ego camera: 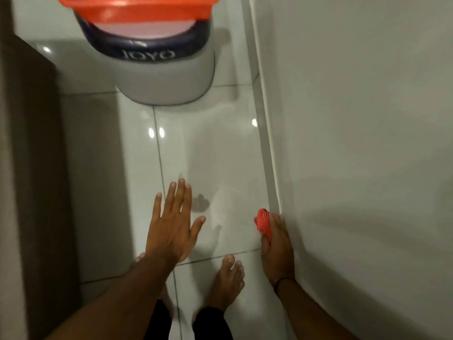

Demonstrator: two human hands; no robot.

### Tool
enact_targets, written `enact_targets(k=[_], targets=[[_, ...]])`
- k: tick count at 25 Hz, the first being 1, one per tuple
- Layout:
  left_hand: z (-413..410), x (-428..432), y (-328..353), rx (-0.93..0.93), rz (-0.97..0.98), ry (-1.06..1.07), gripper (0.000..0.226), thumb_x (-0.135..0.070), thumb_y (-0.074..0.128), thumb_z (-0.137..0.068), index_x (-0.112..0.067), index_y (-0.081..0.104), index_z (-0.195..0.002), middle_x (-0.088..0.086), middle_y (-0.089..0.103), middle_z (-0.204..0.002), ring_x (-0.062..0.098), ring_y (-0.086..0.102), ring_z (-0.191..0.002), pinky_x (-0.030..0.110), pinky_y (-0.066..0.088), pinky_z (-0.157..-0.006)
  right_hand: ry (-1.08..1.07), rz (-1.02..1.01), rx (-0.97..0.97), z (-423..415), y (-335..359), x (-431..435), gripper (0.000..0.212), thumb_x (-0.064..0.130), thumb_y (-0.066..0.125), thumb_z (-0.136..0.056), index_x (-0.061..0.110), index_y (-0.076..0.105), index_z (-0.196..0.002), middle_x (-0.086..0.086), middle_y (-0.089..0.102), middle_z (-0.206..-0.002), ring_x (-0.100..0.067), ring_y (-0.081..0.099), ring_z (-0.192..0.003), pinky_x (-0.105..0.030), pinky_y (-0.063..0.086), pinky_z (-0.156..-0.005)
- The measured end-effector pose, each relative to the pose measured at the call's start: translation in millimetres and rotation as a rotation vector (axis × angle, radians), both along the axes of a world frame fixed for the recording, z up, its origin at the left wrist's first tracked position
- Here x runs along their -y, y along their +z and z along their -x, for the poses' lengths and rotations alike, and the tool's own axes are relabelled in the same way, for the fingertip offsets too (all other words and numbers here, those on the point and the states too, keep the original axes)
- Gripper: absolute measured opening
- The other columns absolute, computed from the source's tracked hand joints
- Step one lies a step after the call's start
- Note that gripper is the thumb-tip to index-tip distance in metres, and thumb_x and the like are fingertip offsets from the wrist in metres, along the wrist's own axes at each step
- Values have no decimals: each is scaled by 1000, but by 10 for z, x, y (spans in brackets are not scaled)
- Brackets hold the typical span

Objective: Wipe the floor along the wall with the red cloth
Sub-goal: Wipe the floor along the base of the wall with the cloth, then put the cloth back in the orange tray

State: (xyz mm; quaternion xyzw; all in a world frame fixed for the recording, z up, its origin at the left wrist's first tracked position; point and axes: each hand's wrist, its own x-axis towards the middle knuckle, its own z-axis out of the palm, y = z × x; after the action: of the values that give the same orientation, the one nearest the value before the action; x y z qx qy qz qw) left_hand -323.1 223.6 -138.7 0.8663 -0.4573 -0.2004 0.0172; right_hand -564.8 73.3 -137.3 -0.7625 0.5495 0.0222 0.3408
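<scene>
The red cloth point(263, 223) is bunched up in my right hand point(277, 246), which is pressed down at the foot of the white wall point(355, 143), right against the pale skirting strip point(266, 153). My left hand point(171, 227) hovers flat over the glossy white tiled floor point(215, 153), fingers spread, holding nothing. A faint damp smear shows on the tile between the two hands.
A grey bin with a dark blue rim point(157, 60) stands on the floor ahead near the wall, an orange plastic basket point(137, 6) on top of it. A dark brown panel point(29, 168) runs along the left. My bare feet point(228, 278) stand on the tiles below.
</scene>
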Motion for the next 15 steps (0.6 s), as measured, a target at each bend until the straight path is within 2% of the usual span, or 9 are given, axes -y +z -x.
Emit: enact_targets(k=[3, 5, 8, 12, 15], targets=[[-235, 333, 695, 27, 22, 44, 86, -65, 16, -110, -6, 15, -173, 16, 8, -183, 36, 10, -169, 53, 6, -133, 49, 42, 70, -685, 647, 316, 61, 7, 52, -102, 15, 33, -159, -3, 33, -166, -17, 18, -157, -50, 29, -126], [-463, 670, 1040, 27, 45, 89, 88, -70, 13, -109, -10, 7, -173, 12, 0, -183, 34, 2, -169, 54, 3, -136, 89, 86, 131, -1196, 996, 563, 65, 6, 57, -101, 15, 31, -160, -4, 34, -166, -19, 18, -157, -52, 31, -125], [-1012, 1193, 1496, 38, 91, 132, 86, -71, 12, -108, -14, 0, -172, 9, -8, -182, 31, -9, -169, 56, 0, -137, 157, 125, 184, -2153, 1563, 1001, 67, 13, 57, -103, 17, 25, -161, -4, 29, -169, -21, 16, -158, -50, 26, -127], [-1866, 1748, 1689, 102, 201, 135, 83, -63, 24, -111, -11, 5, -173, 13, 2, -183, 32, 1, -170, 59, 11, -136, 255, 200, 259, -3459, 1998, 1616, 63, 26, 50, -106, 17, 22, -162, -7, 27, -169, -19, 10, -158, -47, 20, -129], [-2460, 2118, 1575, 119, 219, 115, 86, -65, 20, -110, -8, 10, -174, 15, 5, -184, 33, 3, -170, 59, 11, -137, 291, 256, 280, -4352, 2001, 2012, 61, 36, 40, -107, 15, 23, -162, -8, 27, -170, -27, 14, -159, -46, 15, -129]])
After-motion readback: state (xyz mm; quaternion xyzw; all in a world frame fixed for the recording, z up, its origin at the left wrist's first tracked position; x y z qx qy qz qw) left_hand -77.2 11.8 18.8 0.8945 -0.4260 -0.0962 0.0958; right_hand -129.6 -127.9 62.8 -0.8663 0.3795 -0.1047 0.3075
